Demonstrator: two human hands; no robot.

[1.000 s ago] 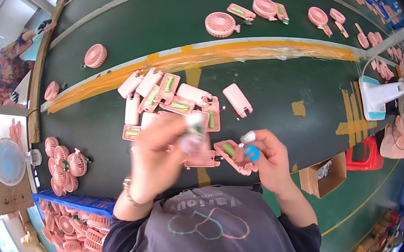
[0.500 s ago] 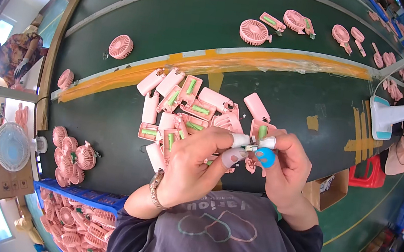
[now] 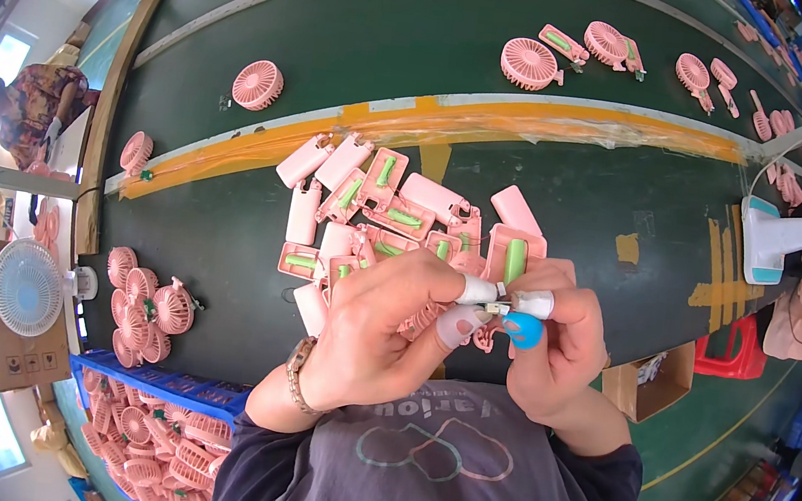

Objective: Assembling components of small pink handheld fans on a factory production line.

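Observation:
In front of my chest both hands meet at a small white wire connector (image 3: 496, 308). My left hand (image 3: 391, 314), with white and grey finger covers, pinches it between thumb and forefinger. My right hand (image 3: 560, 345), wearing a white cover and a blue one, pinches it from the other side. How its two halves fit is too small to tell. Just beyond the fingertips is a pink handle shell (image 3: 498, 252) with a green battery (image 3: 516, 261); my right hand partly hides it. A pink fan head (image 3: 422, 321) shows partly behind my left fingers.
More pink handle shells (image 3: 303, 214) lie piled beyond my left hand. Pink fan heads (image 3: 135, 313) cluster at the left, above a blue crate (image 3: 160, 378) full of them. A green conveyor belt (image 3: 377, 37) carries fans behind a taped rail (image 3: 388, 114). A white desk fan (image 3: 768, 236) stands right.
The fans on the belt have shifted right. My hands have come slightly lower, still pinching the connector, and the handle shell with its green battery shows more fully beyond them.

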